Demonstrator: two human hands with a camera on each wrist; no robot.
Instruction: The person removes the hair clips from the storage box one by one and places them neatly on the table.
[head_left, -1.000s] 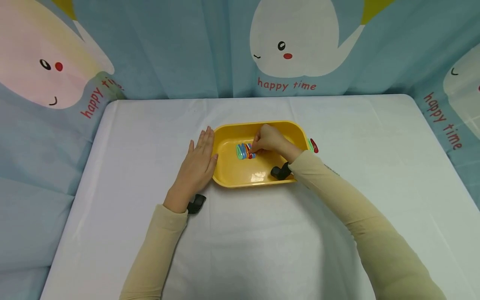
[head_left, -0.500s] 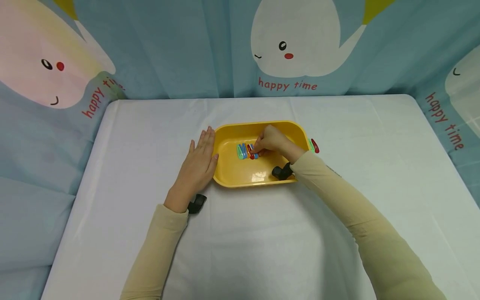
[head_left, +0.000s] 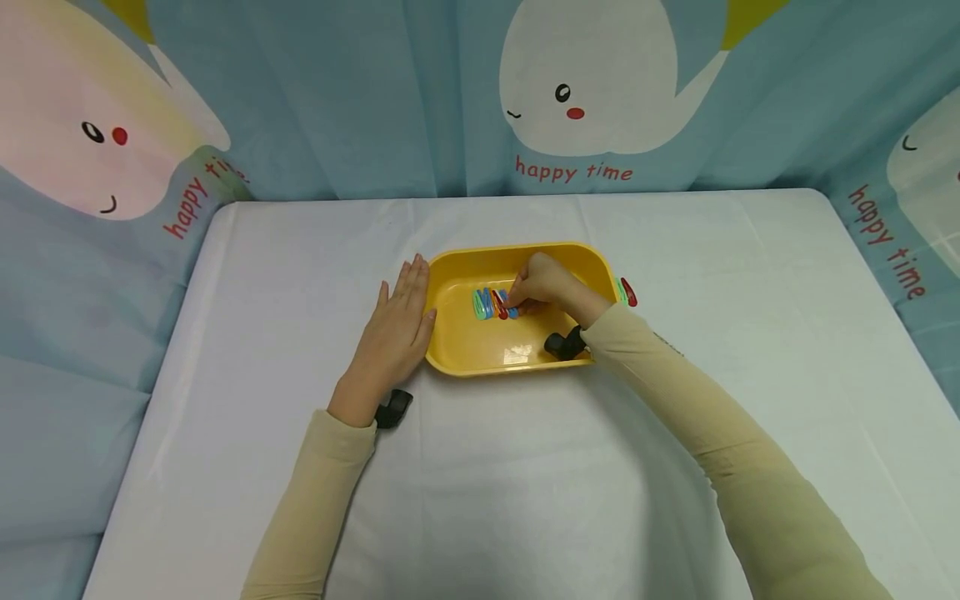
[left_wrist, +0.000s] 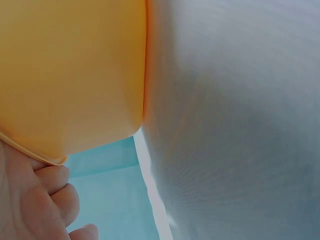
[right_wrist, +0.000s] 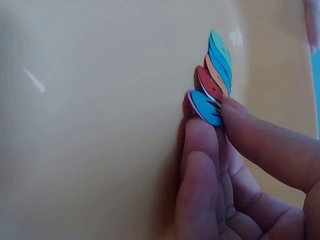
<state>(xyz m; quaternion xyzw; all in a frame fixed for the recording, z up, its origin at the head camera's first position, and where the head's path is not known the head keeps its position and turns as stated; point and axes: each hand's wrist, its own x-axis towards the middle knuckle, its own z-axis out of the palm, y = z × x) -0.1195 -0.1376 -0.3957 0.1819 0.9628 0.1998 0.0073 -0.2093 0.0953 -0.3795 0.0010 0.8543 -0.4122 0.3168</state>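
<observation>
A row of colourful snap hair clips (head_left: 487,303), green, blue, orange and red, stands inside the yellow tray (head_left: 465,354). My right hand (head_left: 546,282) reaches down to the row's right end. In the right wrist view its thumb and fingers pinch a blue hair clip (right_wrist: 205,106), with a pinkish edge beside it and a red clip (right_wrist: 210,82) right behind. My left hand (head_left: 393,325) lies with straight fingers along the tray's left rim. In the left wrist view its fingers (left_wrist: 60,202) touch the rim from outside.
A red hair clip (head_left: 628,292) and a green one show at the tray's right rim, partly hidden. A white cloth (head_left: 495,492) covers the table, and a blue whale-print curtain (head_left: 375,100) hangs behind it.
My right hand has shifted slightly to the right along the row, uncovering more of the red and blue clips. The left hand and the tray stay put.
</observation>
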